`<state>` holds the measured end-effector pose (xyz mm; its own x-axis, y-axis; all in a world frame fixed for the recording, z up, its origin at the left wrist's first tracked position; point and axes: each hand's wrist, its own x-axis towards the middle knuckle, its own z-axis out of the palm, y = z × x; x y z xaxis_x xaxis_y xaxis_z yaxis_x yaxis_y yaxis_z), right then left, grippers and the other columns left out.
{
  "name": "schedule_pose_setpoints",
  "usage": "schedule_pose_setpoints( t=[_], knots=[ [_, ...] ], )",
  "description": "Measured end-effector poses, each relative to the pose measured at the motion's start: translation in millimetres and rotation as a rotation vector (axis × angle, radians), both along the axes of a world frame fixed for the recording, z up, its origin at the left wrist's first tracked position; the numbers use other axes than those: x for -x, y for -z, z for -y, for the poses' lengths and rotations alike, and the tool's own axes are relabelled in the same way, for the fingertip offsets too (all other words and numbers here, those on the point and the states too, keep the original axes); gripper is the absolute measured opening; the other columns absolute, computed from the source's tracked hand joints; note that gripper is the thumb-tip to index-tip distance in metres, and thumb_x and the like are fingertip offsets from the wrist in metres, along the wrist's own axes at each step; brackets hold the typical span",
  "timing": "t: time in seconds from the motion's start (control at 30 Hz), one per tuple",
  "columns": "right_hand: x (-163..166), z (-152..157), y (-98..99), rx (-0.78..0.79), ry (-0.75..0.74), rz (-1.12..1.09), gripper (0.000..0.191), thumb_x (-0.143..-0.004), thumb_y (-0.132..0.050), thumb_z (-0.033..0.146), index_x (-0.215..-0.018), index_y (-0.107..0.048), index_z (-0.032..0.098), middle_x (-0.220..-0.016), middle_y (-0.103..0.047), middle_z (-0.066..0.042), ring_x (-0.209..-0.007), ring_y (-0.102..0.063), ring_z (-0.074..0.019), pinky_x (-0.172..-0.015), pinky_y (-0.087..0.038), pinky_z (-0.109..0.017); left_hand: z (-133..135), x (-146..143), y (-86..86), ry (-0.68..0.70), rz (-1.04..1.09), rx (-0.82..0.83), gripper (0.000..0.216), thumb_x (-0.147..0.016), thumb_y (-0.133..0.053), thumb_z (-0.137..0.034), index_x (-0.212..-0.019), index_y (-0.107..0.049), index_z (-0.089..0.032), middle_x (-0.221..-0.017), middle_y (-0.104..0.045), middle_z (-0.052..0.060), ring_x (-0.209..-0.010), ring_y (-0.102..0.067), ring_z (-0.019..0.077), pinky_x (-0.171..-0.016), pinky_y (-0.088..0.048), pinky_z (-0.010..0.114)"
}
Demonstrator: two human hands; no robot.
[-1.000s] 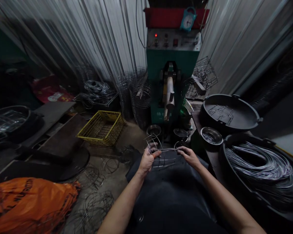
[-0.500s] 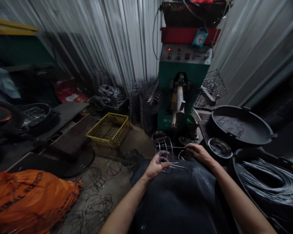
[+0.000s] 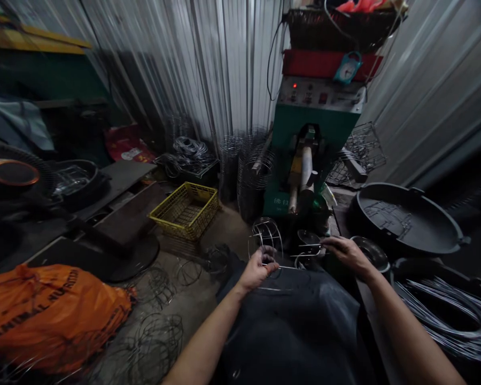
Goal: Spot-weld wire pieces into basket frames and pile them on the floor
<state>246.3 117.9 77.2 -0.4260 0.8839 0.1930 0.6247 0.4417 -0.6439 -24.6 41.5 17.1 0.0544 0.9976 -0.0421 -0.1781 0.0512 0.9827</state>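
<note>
Silvery wire frame (curved, openwork)

The wire frame we hold looks like bare, shiny metal; our dark apron is smooth with a faint gloss. Near right, we see a bright metal wire coil, and beyond it a matt black pan. Far off, the ribbed wall has a dull metallic sheen. Near left, the orange sack resembles creased plastic.
</note>
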Motion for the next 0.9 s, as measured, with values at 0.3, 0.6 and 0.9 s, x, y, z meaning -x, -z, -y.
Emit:
schedule_pose_setpoints(
  t=[0.3,0.6,0.9],
  knots=[
    [14.0,-19.0,23.5,-0.144,0.091,-0.106,0.023,-0.077,-0.049,0.038,-0.085,-0.065,0.023,-0.084,-0.062,-0.005,-0.08,-0.057,-0.0203,-0.074,-0.043,-0.033,-29.4,-2.5,4.4,-0.022,0.195,0.077,0.042,-0.055,-0.073,-0.022,-0.091,-0.051,-0.016,-0.066,-0.053,-0.003,-0.059,-0.052,0.0097,-0.061,-0.04,0.023],
    [26.9,-48.3,51.3,-0.211,0.098,-0.214,0.021,-0.08,-0.047,0.035,-0.083,-0.064,0.023,-0.079,-0.06,-0.005,-0.079,-0.054,-0.0203,-0.075,-0.04,-0.035,-68.7,-24.9,1.6,0.032,0.134,0.087,0.041,-0.053,-0.074,-0.021,-0.088,-0.054,-0.015,-0.064,-0.055,-0.003,-0.059,-0.051,0.0101,-0.06,-0.038,0.022],
    [18.1,-70.3,51.6,-0.271,0.048,-0.125,0.021,-0.084,-0.045,0.034,-0.086,-0.064,0.025,-0.081,-0.06,-0.004,-0.078,-0.052,-0.0203,-0.075,-0.036,-0.036,-91.5,-37.3,2.4,0.047,0.159,0.103,0.04,-0.054,-0.073,-0.018,-0.09,-0.054,-0.017,-0.065,-0.054,-0.004,-0.061,-0.052,0.0096,-0.062,-0.038,0.022]
  ],
)
